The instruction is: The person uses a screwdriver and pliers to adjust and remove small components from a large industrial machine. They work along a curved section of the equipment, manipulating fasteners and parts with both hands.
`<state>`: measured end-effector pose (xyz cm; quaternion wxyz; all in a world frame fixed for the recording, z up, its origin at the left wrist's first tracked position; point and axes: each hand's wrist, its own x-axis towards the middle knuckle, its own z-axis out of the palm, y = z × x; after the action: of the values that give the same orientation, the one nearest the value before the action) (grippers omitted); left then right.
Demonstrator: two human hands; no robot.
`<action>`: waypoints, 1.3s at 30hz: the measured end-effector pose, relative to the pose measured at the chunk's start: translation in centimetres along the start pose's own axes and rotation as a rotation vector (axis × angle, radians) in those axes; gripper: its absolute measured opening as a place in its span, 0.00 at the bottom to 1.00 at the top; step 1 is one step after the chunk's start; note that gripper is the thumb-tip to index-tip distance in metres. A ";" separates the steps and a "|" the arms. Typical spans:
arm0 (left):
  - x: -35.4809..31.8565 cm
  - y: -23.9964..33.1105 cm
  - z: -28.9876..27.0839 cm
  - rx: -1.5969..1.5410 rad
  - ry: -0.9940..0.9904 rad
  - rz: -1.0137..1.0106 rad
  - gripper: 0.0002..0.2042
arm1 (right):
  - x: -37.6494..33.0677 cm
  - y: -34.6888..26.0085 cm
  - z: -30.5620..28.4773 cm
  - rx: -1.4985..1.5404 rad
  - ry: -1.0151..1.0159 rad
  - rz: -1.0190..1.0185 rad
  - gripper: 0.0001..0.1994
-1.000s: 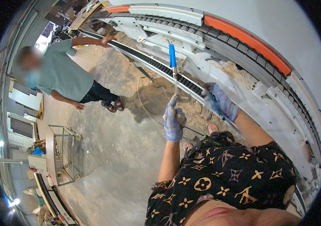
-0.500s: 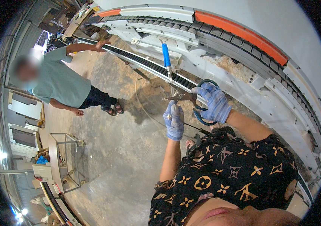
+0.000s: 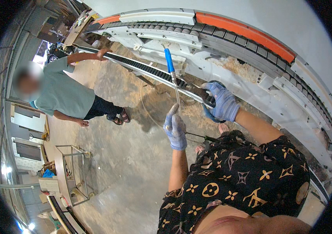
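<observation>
My left hand, in a pale blue-white knit glove, is closed around the lower end of a clear tube. Up from that hand the tube runs to a metal fitting and a blue-handled tool, which looks like an air blow gun. To the right, my gloved right hand grips scissors with dark blue looped handles. Their brownish blades point to the upper left, apart from the tube. A thin dark rod shows behind my left hand; whether I hold it cannot be told.
A narrow black roller track runs past beyond my hands, beside a large white machine with an orange strip. A person in a grey-green shirt rests one hand on the track. A wheeled metal-frame cart stands at left on the concrete floor.
The scissors have moved away from the tube at my left fingertips, toward the right. My left hand has shifted slightly left and down.
</observation>
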<state>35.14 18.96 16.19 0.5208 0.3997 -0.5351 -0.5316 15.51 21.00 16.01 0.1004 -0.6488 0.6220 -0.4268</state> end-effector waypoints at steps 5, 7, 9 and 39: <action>1.7 0.6 -0.2 0.077 -0.011 0.132 0.25 | 0.3 -0.9 -0.9 -0.245 0.024 -0.131 0.31; 1.9 0.5 -0.4 0.066 -0.036 0.108 0.27 | 0.0 -0.6 -1.1 -0.307 0.039 -0.172 0.31; 2.4 0.1 -0.6 0.116 -0.100 0.098 0.26 | 0.1 -0.6 -0.9 -0.271 0.086 -0.227 0.31; 3.5 0.1 -0.1 0.396 0.059 0.298 0.05 | -0.3 -0.4 -2.3 -0.327 0.115 -0.229 0.27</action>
<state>34.77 15.52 16.78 0.5204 0.4262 -0.6664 -0.3216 14.28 22.25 17.54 -0.0911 -0.6974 0.6101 -0.3648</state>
